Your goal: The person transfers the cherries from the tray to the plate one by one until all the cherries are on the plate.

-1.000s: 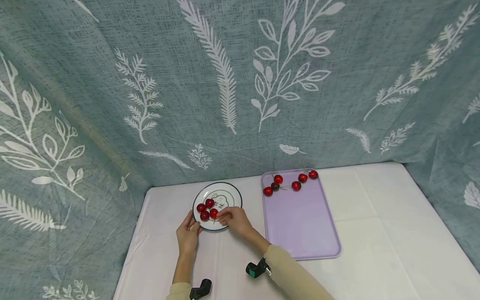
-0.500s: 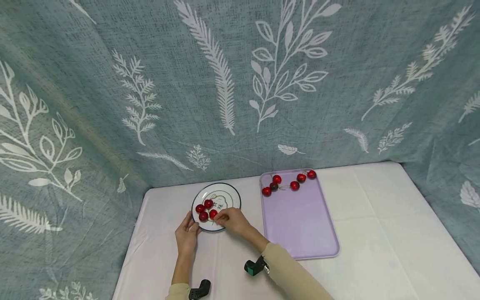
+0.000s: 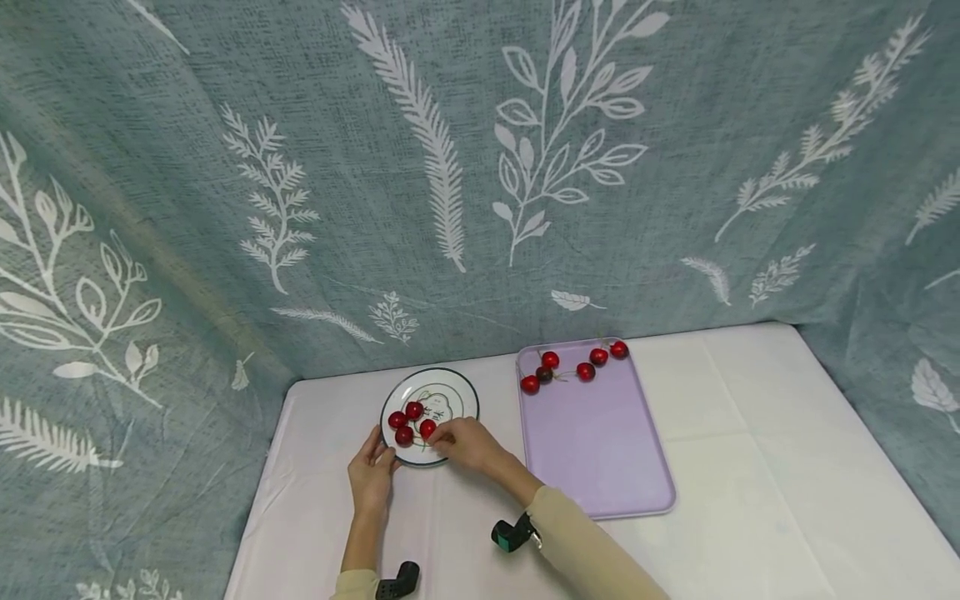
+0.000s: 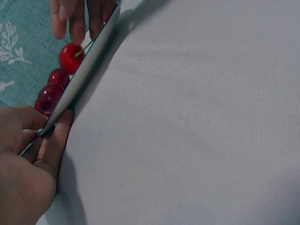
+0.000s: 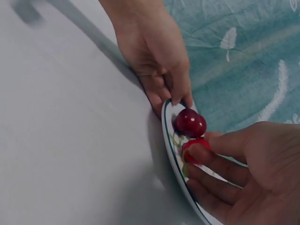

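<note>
At the plate's (image 3: 461,394) eight o'clock, nearest the person, the left hand (image 3: 370,482) grips the rim, thumb above and fingers beneath. That rim looks stiff and smooth, probably breakable, so the edge is a sound place to steady it. From four o'clock the right hand (image 3: 467,442) reaches over, thumb and forefinger pinching a bright red cherry (image 3: 427,427) just below the plate's centre. It should be light, slick-skinned and quick to roll, firm yet easily bruised: take it by its flanks with soft pressure, since its thin stem (image 4: 84,48) might pull loose. Three darker cherries (image 3: 404,436) cluster from eight to ten o'clock. Farther, toward three o'clock, lies a lilac tray (image 3: 596,450), six more cherries (image 3: 586,372) spread from its ten to one o'clock; a leaf-patterned curtain (image 3: 360,208) hangs behind.
</note>
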### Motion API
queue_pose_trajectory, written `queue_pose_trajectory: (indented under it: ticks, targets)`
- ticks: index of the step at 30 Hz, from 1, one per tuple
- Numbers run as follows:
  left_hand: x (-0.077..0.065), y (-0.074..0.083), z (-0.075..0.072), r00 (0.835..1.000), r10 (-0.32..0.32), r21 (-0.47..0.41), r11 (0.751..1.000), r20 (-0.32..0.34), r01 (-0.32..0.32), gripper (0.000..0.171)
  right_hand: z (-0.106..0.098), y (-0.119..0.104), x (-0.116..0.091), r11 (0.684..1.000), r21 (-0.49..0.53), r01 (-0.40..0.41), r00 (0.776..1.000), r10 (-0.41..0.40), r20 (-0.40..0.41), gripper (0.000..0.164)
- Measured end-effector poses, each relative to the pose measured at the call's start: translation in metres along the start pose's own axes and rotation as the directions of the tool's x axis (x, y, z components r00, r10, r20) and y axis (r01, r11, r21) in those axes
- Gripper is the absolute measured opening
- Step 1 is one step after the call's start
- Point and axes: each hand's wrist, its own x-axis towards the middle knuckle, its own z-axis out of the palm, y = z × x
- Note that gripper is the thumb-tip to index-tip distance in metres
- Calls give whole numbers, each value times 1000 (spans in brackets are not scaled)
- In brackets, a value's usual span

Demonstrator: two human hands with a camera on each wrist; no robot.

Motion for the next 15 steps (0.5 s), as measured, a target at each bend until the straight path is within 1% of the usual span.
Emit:
queue_pose_trajectory:
  ticks: [3, 6, 10, 15]
  targets:
    - [0, 0, 0, 1000, 1, -9, 1000, 4, -1, 58, -3, 3, -3, 1000, 8, 23, 999, -23, -27, 13]
    - [2, -2, -2, 1000, 4, -11, 1000, 5, -4, 58, -7, 8, -7, 997, 58, 45, 998, -42, -51, 13]
    - [4, -4, -4, 1000, 12, -6, 1000, 8, -12, 58, -16, 13, -12, 991, 117, 60, 995, -50, -86, 15]
    - [3, -4, -4, 1000, 12, 5, 1000, 23, -12, 58, -27, 22, -18, 987, 141, 76, 990, -58, -130, 16]
